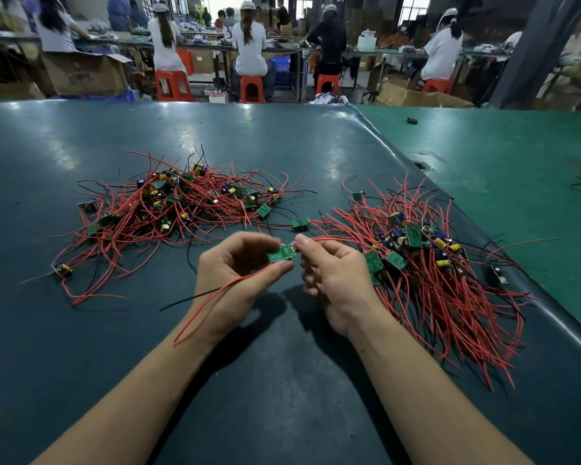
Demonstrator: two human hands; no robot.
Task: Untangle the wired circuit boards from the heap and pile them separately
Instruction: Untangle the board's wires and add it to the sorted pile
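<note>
While left hand (239,263) pinches green board (281,254) at frame centre, right hand (329,273) fingers clamp its red wires (326,237).

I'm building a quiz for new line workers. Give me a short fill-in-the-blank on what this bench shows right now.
1. The left hand and right hand hold one small circuit board whose colour is ____.
2. Most wires in the tangled heap are ____.
3. The sorted pile lies on the person's ____ side.
4. The people in the background sit on stools coloured ____.

Missing words: green; red; right; orange
</note>
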